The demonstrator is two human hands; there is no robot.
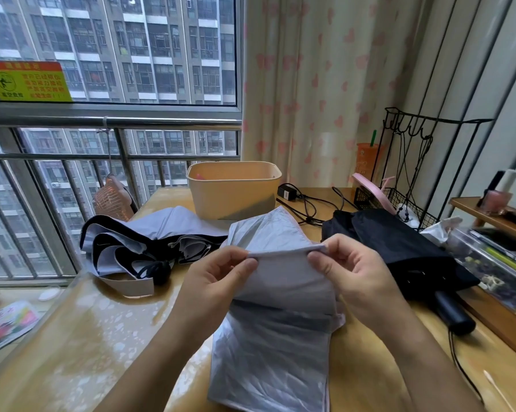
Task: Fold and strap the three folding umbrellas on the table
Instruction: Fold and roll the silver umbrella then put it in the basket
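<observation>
Centrally, left hand (221, 278) and right hand (350, 272) each pinch, thumb against curled fingers, one pleat edge of the silver-grey umbrella (277, 346), whose canopy trails down over the table (87, 337). Judged step: aligning pleats. Draw each panel taut and flat and lay all one way before rolling and strapping. Lavender-and-black umbrella (137, 248) lies loose at left, black umbrella (399, 248) at right. Window sticker (27, 81), yellow and red, carries Chinese characters too blurred to read.

Railed window (111, 69) facing grey tower blocks (overcast daylight); heart-print curtain (325, 84); glossy wooden table (81, 337).
</observation>
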